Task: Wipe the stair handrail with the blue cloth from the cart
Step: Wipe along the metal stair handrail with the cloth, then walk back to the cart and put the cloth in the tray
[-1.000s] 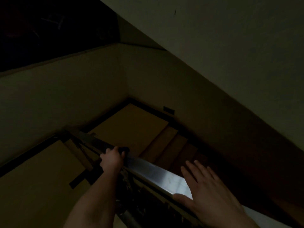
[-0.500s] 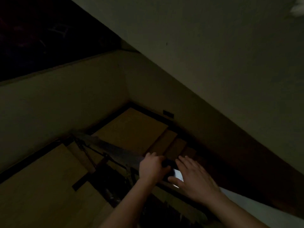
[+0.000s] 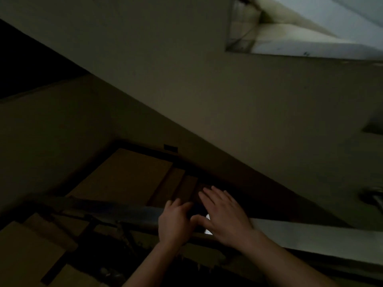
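The stair handrail (image 3: 310, 235) is a flat metal bar that crosses the lower part of the dim head view from left to right. My left hand (image 3: 174, 222) lies on top of it, fingers curled over a dark cloth (image 3: 196, 208). Only a small bit of the cloth shows between my hands, and its colour is lost in the gloom. My right hand (image 3: 226, 216) rests flat on the rail just to the right, fingers spread, thumb almost touching my left hand.
Brown steps (image 3: 178, 187) and a landing (image 3: 124, 177) drop away beyond the rail. More steps (image 3: 24, 251) lie at lower left, under the dark balusters (image 3: 124, 235). A sloped pale wall (image 3: 207, 100) rises on the right, with a bright opening (image 3: 300, 27) at the top right.
My left hand has slid with the cloth along the rail from the far lower end up to my right hand. The view has tilted upward and the bright opening has come into sight.
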